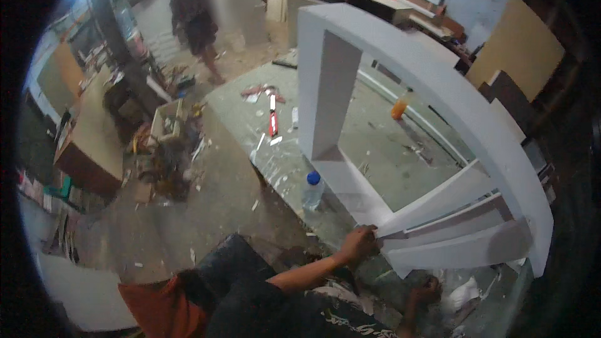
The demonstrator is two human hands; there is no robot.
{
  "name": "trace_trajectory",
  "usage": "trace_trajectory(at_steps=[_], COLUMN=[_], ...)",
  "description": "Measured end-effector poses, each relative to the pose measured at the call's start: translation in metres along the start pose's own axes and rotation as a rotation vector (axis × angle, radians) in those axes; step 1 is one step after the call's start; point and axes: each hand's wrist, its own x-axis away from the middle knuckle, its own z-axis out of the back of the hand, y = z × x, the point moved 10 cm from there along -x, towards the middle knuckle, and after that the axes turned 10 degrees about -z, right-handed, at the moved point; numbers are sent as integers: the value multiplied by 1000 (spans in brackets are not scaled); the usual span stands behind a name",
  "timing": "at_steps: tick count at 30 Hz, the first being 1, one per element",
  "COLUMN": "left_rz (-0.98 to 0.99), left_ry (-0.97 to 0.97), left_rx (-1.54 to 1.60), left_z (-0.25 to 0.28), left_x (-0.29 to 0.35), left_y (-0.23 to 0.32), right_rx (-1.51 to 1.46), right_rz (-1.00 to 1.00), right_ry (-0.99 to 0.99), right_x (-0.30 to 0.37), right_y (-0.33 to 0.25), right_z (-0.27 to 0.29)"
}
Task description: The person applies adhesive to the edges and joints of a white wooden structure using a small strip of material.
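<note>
A large white rectangular frame [316, 87], with boards set inside its near end, stands on the worktable. My left hand [362, 244] is closed at the frame's near corner, its fingertips at the end of a white inner board [438, 200]. What lies between those fingers is hard to make out. Lower and to the right, my right hand [429, 291] is curled below the curved white board [457, 250] at the near side. Its fingers are dim, and anything in them is hidden. Beside it lies a crumpled white piece [464, 293].
A clear bottle with a blue cap [312, 192] stands by the table's left edge. Farther back lie a red-and-white tool [273, 119] and scraps. An orange bottle [399, 107] shows through the frame. A person [194, 15] is at the far left; a crate [168, 122] sits on the littered floor.
</note>
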Motion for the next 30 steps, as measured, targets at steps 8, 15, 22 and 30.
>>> trace_trajectory(at_steps=[8,15,22,30], left_rz=[-94,-85,-58,259], left_ry=[49,65,61,-169], left_rx=[-126,-96,-90,256], left_z=[4,4,9,-26], left_x=[-2,3,7,6], left_y=[8,6,13,-28], right_rx=[67,22,46,-193], right_rz=[104,73,76,-46], right_ry=[129,36,-31,62], right_x=[-1,-1,1,-1], right_y=[20,29,28,45], right_z=[-12,-20,-11,-7])
